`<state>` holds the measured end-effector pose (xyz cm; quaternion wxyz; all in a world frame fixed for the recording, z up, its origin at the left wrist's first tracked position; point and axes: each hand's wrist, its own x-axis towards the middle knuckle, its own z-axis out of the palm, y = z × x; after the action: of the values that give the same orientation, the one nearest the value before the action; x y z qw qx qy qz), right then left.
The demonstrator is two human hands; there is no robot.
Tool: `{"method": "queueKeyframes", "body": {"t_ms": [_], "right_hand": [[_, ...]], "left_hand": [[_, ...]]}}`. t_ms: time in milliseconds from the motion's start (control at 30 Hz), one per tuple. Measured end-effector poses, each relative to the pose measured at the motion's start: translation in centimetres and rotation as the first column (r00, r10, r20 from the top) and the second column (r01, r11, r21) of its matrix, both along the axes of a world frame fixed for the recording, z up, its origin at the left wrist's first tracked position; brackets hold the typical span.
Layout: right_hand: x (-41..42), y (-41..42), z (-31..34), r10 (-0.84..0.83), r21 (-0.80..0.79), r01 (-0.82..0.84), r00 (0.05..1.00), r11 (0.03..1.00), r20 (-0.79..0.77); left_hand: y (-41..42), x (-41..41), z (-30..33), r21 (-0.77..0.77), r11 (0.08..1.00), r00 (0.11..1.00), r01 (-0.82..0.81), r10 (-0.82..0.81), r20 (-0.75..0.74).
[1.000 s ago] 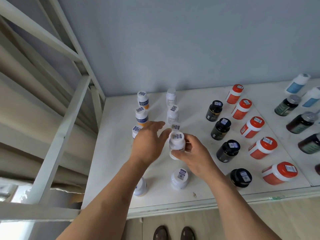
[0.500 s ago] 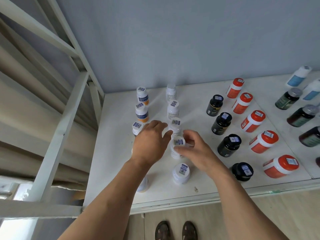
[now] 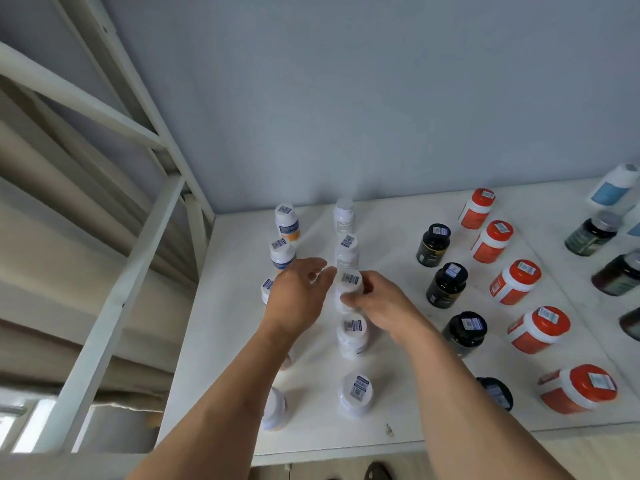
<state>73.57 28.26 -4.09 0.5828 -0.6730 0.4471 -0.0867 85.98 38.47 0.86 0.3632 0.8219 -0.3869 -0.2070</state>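
Observation:
Two columns of small white bottles stand at the left end of a white shelf. My right hand pinches one white bottle in the right column, between thumb and fingers. It stands in line behind another white bottle and in front of a further one. My left hand hovers just left of the held bottle with fingers relaxed and straight, holding nothing. It covers part of the left column, where a white bottle peeks out beside it.
Black jars form a column to the right, then red-lidded orange jars, then dark green and blue bottles at the far right. A grey wall stands behind. A white metal frame borders the shelf's left end.
My right hand carried the white bottle farther back along the right column. The left hand stayed beside it. The camera tilted slightly.

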Motion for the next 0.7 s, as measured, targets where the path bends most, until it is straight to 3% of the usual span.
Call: {"method": "queueKeyframes", "body": {"t_ms": [167,333,467,533,700], "right_hand": [[0.5,-1.4,-0.4,-0.026,-0.098,0.031,0.999,0.995,0.047],[-0.1,-0.8,2.3,-0.097,-0.238,0.116,0.991,0.964,0.090],[-1.0,-0.9,3.8,0.000,-0.228,0.033,0.990,0.973,0.143],[-1.1,-0.9,4.0,0.014,-0.222,0.019,0.989,0.975,0.146],[-0.2,1.0,4.9,-0.092,-0.398,0.124,0.991,0.909,0.097]], "left_hand": [[-1.8,0.0,0.6,-0.062,0.998,0.967,-0.016,0.000,-0.256],[-3.1,0.0,0.6,-0.116,0.989,0.891,0.092,-0.134,-0.433],[-3.6,1.2,1.6,-0.204,0.973,0.798,0.110,-0.209,-0.566],[-3.7,1.7,2.3,-0.227,0.968,0.755,0.108,-0.229,-0.614],[-4.0,1.8,2.3,-0.279,0.949,0.700,0.147,-0.299,-0.648]]}}
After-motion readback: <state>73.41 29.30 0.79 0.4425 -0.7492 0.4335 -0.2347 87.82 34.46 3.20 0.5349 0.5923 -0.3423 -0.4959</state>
